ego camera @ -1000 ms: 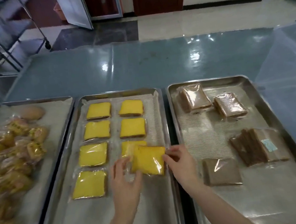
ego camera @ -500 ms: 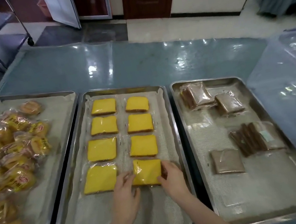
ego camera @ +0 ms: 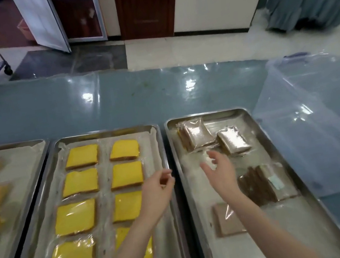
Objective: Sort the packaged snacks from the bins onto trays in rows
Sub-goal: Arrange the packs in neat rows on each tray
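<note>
On middle tray (ego camera: 108, 133), eight yellow snacks (ego camera: 81, 156)

three trays (ego camera: 162, 143) side by side on table (ego camera: 116, 101)

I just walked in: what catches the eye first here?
Eight bright yellow packets lie in two neat columns on the middle tray. On the right tray, brown packets lie scattered. The left hand hovers at the middle tray's right rim, the right hand over the right tray.
</note>
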